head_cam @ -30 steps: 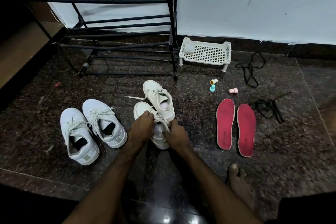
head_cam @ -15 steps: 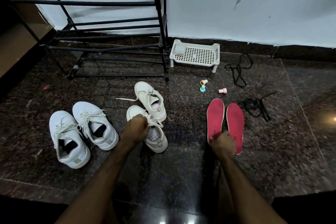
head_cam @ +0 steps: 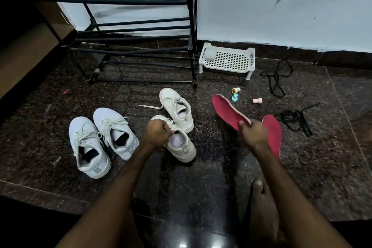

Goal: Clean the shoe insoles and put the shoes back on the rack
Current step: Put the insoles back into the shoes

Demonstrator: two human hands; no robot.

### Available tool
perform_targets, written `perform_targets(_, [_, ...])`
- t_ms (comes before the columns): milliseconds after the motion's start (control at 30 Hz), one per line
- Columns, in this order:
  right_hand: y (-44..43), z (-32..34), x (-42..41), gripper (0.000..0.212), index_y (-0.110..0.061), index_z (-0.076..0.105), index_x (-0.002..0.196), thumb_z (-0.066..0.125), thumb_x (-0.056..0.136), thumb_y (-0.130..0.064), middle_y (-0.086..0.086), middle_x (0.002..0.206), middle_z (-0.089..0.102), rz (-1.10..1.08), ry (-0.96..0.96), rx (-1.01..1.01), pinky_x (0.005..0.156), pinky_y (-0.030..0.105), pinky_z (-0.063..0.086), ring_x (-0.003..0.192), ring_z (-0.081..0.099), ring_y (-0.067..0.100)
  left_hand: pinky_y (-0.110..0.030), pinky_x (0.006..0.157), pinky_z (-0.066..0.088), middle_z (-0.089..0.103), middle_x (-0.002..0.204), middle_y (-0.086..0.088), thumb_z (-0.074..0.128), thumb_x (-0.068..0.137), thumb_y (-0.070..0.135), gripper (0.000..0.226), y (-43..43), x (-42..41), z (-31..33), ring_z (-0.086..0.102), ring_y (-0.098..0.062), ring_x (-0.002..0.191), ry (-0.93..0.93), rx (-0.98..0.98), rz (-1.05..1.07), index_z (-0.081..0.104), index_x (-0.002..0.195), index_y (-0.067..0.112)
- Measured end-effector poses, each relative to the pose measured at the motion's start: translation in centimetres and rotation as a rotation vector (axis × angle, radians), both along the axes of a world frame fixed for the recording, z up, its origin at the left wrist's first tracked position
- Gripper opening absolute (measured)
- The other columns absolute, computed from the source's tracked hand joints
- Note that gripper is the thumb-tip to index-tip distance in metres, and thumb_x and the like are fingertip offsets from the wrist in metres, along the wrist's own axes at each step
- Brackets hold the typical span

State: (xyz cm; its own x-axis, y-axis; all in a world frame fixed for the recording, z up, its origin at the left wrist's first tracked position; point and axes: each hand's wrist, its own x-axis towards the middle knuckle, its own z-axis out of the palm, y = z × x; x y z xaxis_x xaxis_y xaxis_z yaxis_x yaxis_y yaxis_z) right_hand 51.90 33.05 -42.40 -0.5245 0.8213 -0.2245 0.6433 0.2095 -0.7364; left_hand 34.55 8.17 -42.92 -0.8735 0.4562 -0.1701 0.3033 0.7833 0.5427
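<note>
Dark speckled stone floor (head_cam: 60, 90) runs up to a pale blue wall (head_cam: 281, 6), and a black shoe rack (head_cam: 130, 2) stands against that wall at the upper left. Just right of the rack sits a small white perforated tray (head_cam: 227, 60) on short legs. The left hand (head_cam: 158, 134) has its fingers (head_cam: 166, 127) curled tight round the tongue and laces of the near cream shoe (head_cam: 182, 147), which rests on the floor at the middle, its opening up and a pale lining showing inside. The far cream shoe (head_cam: 177, 109) lies just behind it, touching, with one lace trailing to the left. The right hand (head_cam: 254, 133) pinches one end of a red insole (head_cam: 227, 112), thumb on top and the other fingers beneath; the insole slants away to the left and looks raised off the floor, its far end near three small caps: a yellow cap (head_cam: 236, 90), a teal cap (head_cam: 234, 98) and a pink cap (head_cam: 257, 100). A second red insole (head_cam: 272, 135) lies flat on the floor just right of that hand, partly hidden by the wrist. Left of the cream pair, a pair of white sneakers (head_cam: 89, 147) sits side by side, laced, toes pointing away. Two tangles of black lace lie at the right, the far tangle (head_cam: 275, 78) near the tray and the near tangle (head_cam: 296, 119) beside the second insole. A bare foot (head_cam: 261, 197) shows low down, beside the right forearm.
</note>
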Motion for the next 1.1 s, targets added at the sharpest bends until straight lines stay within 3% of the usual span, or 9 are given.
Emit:
perform_targets(100, [0.5,5.8,-0.9,0.017,-0.003,0.063,0.107,0.062,0.090,-0.007,0.013,0.072,0.069,0.091,0.201,-0.236,0.058,0.043,0.059,0.057,0.067,0.029,-0.030,0.064,0.049,0.069,0.067,0.001,0.076,0.071,0.026,0.019,0.6,0.1,-0.1,0.065,-0.020,0.069,-0.026,-0.030,0.016,0.066,0.061,0.014])
perform_targets(233, [-0.9,12.0,0.8,0.013,-0.002,0.062,0.099,0.060,0.089,0.006,0.016,0.074,0.066,0.277,0.176,-0.448,0.046,0.024,0.056,0.049,0.065,0.018,-0.035,0.063,0.048,0.068,0.072,-0.008,0.067,0.073,0.026,0.019,1.6,0.9,-0.8,0.064,-0.029,0.075,-0.041,-0.080,0.009,0.062,0.064,0.010])
perform_targets(333, [-2.0,12.4,2.1,0.016,0.000,0.063,0.101,0.059,0.088,0.009,0.018,0.076,0.067,0.331,0.096,-0.532,0.044,0.021,0.054,0.047,0.065,0.014,-0.040,0.060,0.048,0.065,0.067,-0.011,0.056,0.069,0.032,0.026,2.2,1.1,-1.3,0.063,-0.033,0.070,-0.034,-0.090,-0.030,0.058,0.061,0.007])
perform_targets(567, [-4.4,8.1,2.4,0.015,0.002,0.067,0.094,0.057,0.086,0.011,0.019,0.076,0.070,0.257,0.021,-0.476,0.046,0.025,0.056,0.050,0.066,0.020,-0.040,0.065,0.051,0.068,0.072,-0.012,0.060,0.069,0.024,0.017,2.3,1.3,-1.3,0.064,-0.033,0.075,-0.035,-0.129,-0.042,0.062,0.065,0.007])
perform_targets(700, [-5.0,7.3,1.5,0.019,-0.007,0.070,0.081,0.057,0.083,0.007,0.015,0.070,0.072,0.239,0.042,-0.387,0.062,0.041,0.060,0.060,0.070,0.031,-0.042,0.067,0.053,0.069,0.077,-0.013,0.060,0.069,0.024,0.018,2.3,1.8,-1.2,0.065,-0.035,0.079,-0.034,-0.131,-0.058,0.063,0.068,0.006])
perform_targets(867, [-5.7,7.1,1.5,0.021,-0.010,0.069,0.078,0.059,0.083,0.008,0.015,0.073,0.073,0.129,0.113,-0.409,0.070,0.048,0.059,0.062,0.070,0.033,-0.040,0.067,0.048,0.068,0.082,-0.018,0.059,0.073,0.020,0.016,2.4,2.0,-0.7,0.064,-0.038,0.082,0.005,-0.142,-0.081,0.063,0.070,0.006])
perform_targets(967, [-5.8,6.3,2.2,0.020,-0.008,0.067,0.079,0.057,0.085,0.009,0.019,0.076,0.072,0.102,0.034,-0.422,0.064,0.047,0.060,0.061,0.070,0.034,-0.040,0.066,0.047,0.068,0.085,-0.020,0.058,0.075,0.019,0.017,2.4,2.1,-0.8,0.063,-0.039,0.084,0.022,-0.151,-0.092,0.063,0.073,0.003])
perform_targets(1100, [-5.6,5.8,2.5,0.009,-0.003,0.066,0.092,0.064,0.084,-0.001,0.018,0.082,0.071,0.149,-0.112,-0.472,0.048,0.034,0.058,0.061,0.069,0.028,-0.039,0.069,0.048,0.068,0.087,-0.017,0.063,0.075,0.023,0.019,2.5,2.1,-0.8,0.064,-0.039,0.086,0.029,-0.157,-0.125,0.063,0.077,0.004])
